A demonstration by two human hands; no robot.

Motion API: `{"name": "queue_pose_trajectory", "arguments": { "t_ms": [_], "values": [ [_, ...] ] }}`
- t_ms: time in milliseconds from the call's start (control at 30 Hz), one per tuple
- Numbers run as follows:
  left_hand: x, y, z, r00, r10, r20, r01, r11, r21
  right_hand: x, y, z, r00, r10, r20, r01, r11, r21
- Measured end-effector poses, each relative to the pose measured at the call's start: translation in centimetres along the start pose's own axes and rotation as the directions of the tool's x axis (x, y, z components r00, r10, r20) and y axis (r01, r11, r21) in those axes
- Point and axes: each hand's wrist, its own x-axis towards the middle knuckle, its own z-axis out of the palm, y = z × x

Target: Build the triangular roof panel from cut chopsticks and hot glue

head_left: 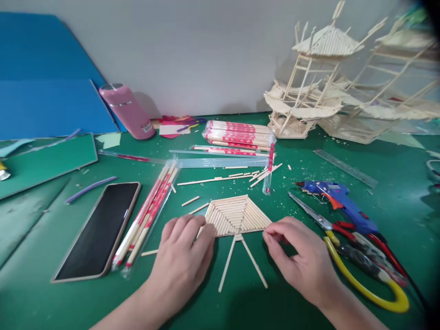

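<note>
A fan-shaped panel of glued wooden sticks (236, 214) lies flat on the green table (247, 302). Two loose sticks (240, 261) splay out from its near tip. My left hand (184, 259) rests at the panel's left corner with curled fingers touching its edge. My right hand (299, 259) pinches the panel's right corner between thumb and fingers. Both hands sit low on the table surface.
Scissors with yellow and red handles (347, 247) and a blue glue gun (340, 204) lie right of my right hand. A phone (99, 229) and wrapped chopsticks (149, 215) lie left. More chopstick packs (237, 135), a pink bottle (127, 110), stick pagoda models (309, 91) and a ruler (345, 167) stand behind.
</note>
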Motion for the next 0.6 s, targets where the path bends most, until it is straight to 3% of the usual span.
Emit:
{"name": "queue_pose_trajectory", "arguments": {
  "t_ms": [133, 267, 467, 600],
  "values": [
    [0.0, -0.6, -0.4, 0.986, -0.076, 0.151, 0.075, 0.997, 0.014, -1.0, -0.7, 0.4, 0.988, 0.035, 0.149, -0.027, 0.998, -0.055],
    [-0.7, -0.7, -0.6, 0.969, -0.141, 0.203, 0.144, 0.990, -0.002, -1.5, -1.2, 1.0, 0.955, 0.112, 0.275, -0.056, 0.977, -0.205],
    [-2.0, -1.8, -1.1, 0.934, -0.151, 0.323, 0.169, 0.985, -0.027, -1.5, -1.1, 1.3, 0.954, 0.115, 0.279, -0.017, 0.943, -0.331],
    [-3.0, -2.6, -1.3, 0.937, -0.131, 0.325, 0.147, 0.989, -0.024, -1.4, -0.6, 0.7, 0.957, 0.110, 0.269, -0.011, 0.938, -0.346]
  ]
}}
